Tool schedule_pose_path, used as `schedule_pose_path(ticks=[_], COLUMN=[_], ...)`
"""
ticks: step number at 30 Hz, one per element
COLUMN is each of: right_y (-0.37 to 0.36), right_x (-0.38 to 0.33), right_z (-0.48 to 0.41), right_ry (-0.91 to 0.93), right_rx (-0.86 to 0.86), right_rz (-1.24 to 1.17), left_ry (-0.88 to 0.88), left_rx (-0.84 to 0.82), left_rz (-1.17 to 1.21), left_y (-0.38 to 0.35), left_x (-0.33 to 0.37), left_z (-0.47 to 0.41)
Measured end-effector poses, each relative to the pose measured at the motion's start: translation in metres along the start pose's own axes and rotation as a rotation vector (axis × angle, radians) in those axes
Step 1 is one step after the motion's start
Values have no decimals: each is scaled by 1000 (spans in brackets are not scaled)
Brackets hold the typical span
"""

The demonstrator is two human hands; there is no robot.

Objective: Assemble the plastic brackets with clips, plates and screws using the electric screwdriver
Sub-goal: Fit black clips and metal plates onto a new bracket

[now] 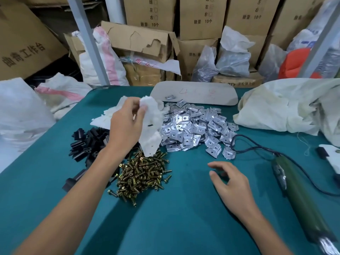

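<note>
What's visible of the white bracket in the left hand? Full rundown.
The white bracket is a long, flat piece of rough-looking white plastic, with a small dark slot mid-body and tiny holes near its lower end. It hangs roughly upright, slightly tilted. The left hand pinches its upper end. Its lower tip sits at the far edge of the screw pile; whether they touch is unclear. The metal plates lie just right of it.

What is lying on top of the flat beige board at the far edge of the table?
One small metal plate lies on the board, near its left end, plus faint red writing. The pile of plates reaches its near edge; what it covers there cannot be seen.
</note>
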State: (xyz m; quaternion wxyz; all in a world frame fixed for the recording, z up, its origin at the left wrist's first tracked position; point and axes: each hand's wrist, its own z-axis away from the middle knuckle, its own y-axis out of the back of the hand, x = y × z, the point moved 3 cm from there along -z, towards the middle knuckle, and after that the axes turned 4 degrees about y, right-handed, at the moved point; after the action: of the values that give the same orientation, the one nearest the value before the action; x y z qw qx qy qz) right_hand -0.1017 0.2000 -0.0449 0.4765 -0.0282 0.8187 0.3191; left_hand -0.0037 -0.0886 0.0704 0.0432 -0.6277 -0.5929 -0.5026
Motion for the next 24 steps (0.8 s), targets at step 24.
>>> schedule_pose_path(ticks=[24], right_y=[2], right_x=[-22], right_z=[6], right_ry=[-483], right_rx=[-345], right_rz=[-998], left_ry=[517], left_rx=[-547], left_rz=[888], left_y=[-57], left_x=[47], left_z=[71])
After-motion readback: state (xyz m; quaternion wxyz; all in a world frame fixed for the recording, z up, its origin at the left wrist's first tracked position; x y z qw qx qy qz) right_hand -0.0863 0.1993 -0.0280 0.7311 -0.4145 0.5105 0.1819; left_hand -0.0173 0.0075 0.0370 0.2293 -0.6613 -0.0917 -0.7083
